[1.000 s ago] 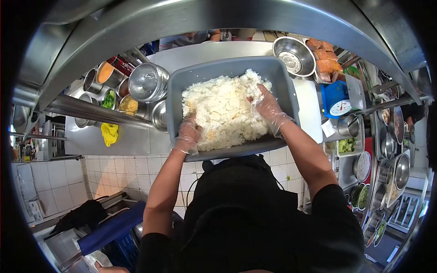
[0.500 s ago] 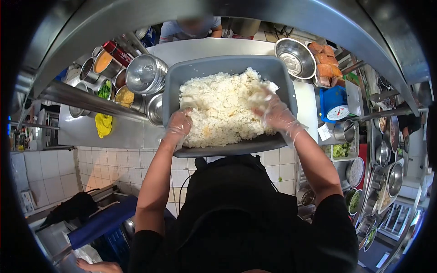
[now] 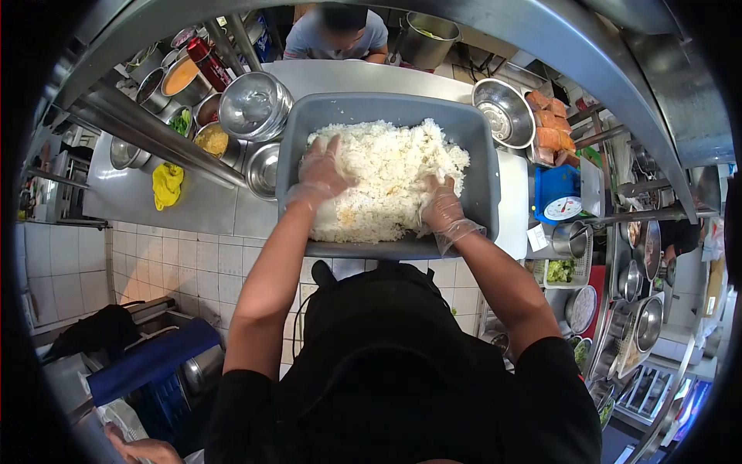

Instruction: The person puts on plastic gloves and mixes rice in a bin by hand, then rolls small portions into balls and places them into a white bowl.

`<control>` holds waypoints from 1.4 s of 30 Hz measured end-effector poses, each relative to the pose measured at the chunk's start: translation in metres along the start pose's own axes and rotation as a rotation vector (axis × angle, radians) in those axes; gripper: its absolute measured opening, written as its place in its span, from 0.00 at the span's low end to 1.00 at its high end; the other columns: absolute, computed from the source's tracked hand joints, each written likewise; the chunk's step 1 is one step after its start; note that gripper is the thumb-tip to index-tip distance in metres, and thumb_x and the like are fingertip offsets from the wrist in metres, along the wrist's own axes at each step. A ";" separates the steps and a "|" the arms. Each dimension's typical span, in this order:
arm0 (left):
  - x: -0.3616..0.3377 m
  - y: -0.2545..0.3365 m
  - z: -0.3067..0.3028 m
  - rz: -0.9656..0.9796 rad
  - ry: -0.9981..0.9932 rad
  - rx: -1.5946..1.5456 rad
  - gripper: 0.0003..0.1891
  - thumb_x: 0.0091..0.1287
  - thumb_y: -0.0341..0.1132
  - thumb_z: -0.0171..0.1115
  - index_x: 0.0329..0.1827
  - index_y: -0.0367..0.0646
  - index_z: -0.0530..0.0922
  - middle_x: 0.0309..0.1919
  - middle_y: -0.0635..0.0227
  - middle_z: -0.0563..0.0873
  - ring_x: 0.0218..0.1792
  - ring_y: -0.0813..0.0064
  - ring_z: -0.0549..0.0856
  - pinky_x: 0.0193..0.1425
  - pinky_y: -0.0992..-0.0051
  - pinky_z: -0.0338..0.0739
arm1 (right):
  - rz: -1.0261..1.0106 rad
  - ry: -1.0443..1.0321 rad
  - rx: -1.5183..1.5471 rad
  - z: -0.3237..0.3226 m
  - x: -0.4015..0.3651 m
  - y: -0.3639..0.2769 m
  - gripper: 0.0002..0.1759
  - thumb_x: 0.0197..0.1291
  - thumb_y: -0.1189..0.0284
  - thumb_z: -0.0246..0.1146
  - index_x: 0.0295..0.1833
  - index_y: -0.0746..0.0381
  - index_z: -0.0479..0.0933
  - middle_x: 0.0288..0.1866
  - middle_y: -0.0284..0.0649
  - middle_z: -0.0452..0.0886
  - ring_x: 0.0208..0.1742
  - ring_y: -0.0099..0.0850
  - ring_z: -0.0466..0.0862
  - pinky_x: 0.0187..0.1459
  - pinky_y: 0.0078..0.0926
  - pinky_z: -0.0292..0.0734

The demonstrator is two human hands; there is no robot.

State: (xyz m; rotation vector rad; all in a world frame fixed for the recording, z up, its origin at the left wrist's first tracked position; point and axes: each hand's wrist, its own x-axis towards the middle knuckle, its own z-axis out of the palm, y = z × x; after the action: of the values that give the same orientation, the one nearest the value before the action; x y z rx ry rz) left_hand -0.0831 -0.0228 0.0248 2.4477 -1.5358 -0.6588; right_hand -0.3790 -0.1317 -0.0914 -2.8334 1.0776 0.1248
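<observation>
- So the rice is heaped in the grey tub, spread wide with an uneven top, and from my end both hands are right on it.
- Left hand is the big change: half a second ago it's down at the near left edge, now it's farther up the left side. Fingers spread apart, palm down, not clamped on anything I can see.
- Right hand has come in from the right side toward the near middle. Fingertips are sunk in the rice, so I honestly can't tell if they're closed on a clump.
- My read: rice is getting worked from both sides, and it's lumpy enough that it doesn't look even yet.
- Tub's on the metal counter, white board just beside it on the right, a metal bowl near its left wall.
- Across the counter, more of another person shows now.
</observation>
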 end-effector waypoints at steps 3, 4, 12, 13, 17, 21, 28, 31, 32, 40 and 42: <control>0.031 -0.007 0.009 -0.123 -0.191 0.064 0.67 0.45 0.62 0.80 0.84 0.45 0.47 0.80 0.43 0.53 0.81 0.48 0.56 0.83 0.64 0.53 | 0.279 -0.034 0.348 -0.051 -0.003 -0.019 0.30 0.64 0.63 0.66 0.66 0.66 0.69 0.71 0.51 0.69 0.68 0.48 0.72 0.67 0.38 0.70; 0.037 -0.008 0.009 -0.124 -0.195 0.069 0.67 0.45 0.62 0.80 0.84 0.45 0.47 0.80 0.43 0.53 0.81 0.48 0.56 0.83 0.64 0.53 | 0.365 0.028 0.565 -0.075 -0.005 -0.031 0.29 0.61 0.66 0.68 0.66 0.65 0.70 0.60 0.54 0.76 0.57 0.48 0.78 0.58 0.38 0.75; 0.067 -0.012 0.012 -0.036 -0.219 0.107 0.60 0.43 0.59 0.81 0.77 0.37 0.63 0.67 0.44 0.76 0.69 0.50 0.76 0.74 0.65 0.71 | 0.465 0.104 0.593 -0.081 -0.006 -0.036 0.35 0.62 0.45 0.67 0.61 0.64 0.77 0.44 0.59 0.86 0.49 0.53 0.86 0.54 0.42 0.81; 0.072 -0.015 0.019 -0.037 -0.228 0.118 0.60 0.43 0.59 0.81 0.77 0.37 0.63 0.67 0.44 0.76 0.69 0.50 0.76 0.74 0.65 0.71 | 0.619 0.070 0.624 -0.093 -0.008 -0.043 0.37 0.62 0.41 0.64 0.59 0.64 0.79 0.45 0.60 0.86 0.51 0.55 0.85 0.56 0.44 0.79; 0.071 -0.017 0.017 -0.002 -0.166 0.226 0.45 0.48 0.59 0.76 0.66 0.41 0.76 0.54 0.49 0.86 0.57 0.54 0.86 0.65 0.64 0.79 | 0.639 0.001 0.750 -0.131 -0.019 -0.042 0.41 0.66 0.35 0.51 0.51 0.65 0.84 0.48 0.62 0.85 0.53 0.59 0.84 0.58 0.49 0.76; 0.039 0.002 -0.014 0.074 -0.030 0.229 0.35 0.53 0.61 0.73 0.56 0.42 0.84 0.48 0.54 0.89 0.53 0.55 0.87 0.60 0.61 0.80 | 0.615 0.152 0.711 -0.121 -0.017 -0.026 0.38 0.70 0.39 0.49 0.46 0.66 0.84 0.46 0.63 0.84 0.52 0.59 0.83 0.58 0.50 0.75; 0.006 0.006 -0.008 0.120 0.065 0.211 0.30 0.61 0.58 0.67 0.54 0.39 0.83 0.45 0.48 0.88 0.50 0.51 0.87 0.59 0.58 0.79 | 0.202 -0.257 0.154 -0.098 0.034 0.003 0.58 0.51 0.34 0.66 0.79 0.57 0.58 0.78 0.68 0.55 0.73 0.58 0.70 0.74 0.45 0.64; -0.007 -0.009 0.019 0.166 0.159 0.152 0.28 0.63 0.56 0.65 0.51 0.38 0.84 0.41 0.47 0.88 0.47 0.48 0.87 0.57 0.54 0.78 | 0.251 -0.518 0.051 -0.118 0.033 -0.019 0.74 0.36 0.27 0.71 0.84 0.52 0.47 0.82 0.69 0.41 0.81 0.59 0.56 0.78 0.53 0.55; -0.011 -0.016 0.030 0.183 0.224 0.105 0.26 0.62 0.53 0.65 0.49 0.38 0.84 0.39 0.48 0.88 0.46 0.46 0.86 0.56 0.51 0.77 | 0.261 -0.500 0.060 -0.109 0.034 -0.018 0.73 0.37 0.29 0.71 0.84 0.52 0.48 0.82 0.69 0.43 0.81 0.59 0.56 0.77 0.53 0.55; -0.054 -0.033 0.038 0.229 0.320 0.004 0.17 0.50 0.38 0.70 0.43 0.41 0.87 0.35 0.54 0.89 0.39 0.51 0.88 0.43 0.57 0.82 | 0.198 -0.069 0.063 0.022 0.056 0.049 0.45 0.54 0.60 0.70 0.78 0.52 0.62 0.69 0.63 0.71 0.65 0.48 0.78 0.65 0.41 0.75; -0.059 -0.038 0.047 0.254 0.394 -0.092 0.14 0.48 0.35 0.69 0.38 0.40 0.86 0.33 0.51 0.87 0.38 0.47 0.86 0.44 0.54 0.81 | -0.016 0.111 -0.050 0.051 0.051 0.069 0.40 0.57 0.70 0.68 0.76 0.58 0.65 0.65 0.52 0.80 0.56 0.47 0.84 0.61 0.41 0.78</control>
State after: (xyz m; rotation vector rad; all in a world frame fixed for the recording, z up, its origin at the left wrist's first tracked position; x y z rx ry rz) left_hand -0.0954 0.0507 -0.0151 2.1035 -1.5709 -0.1825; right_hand -0.3892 -0.2099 -0.1522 -2.9238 1.0868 -0.0072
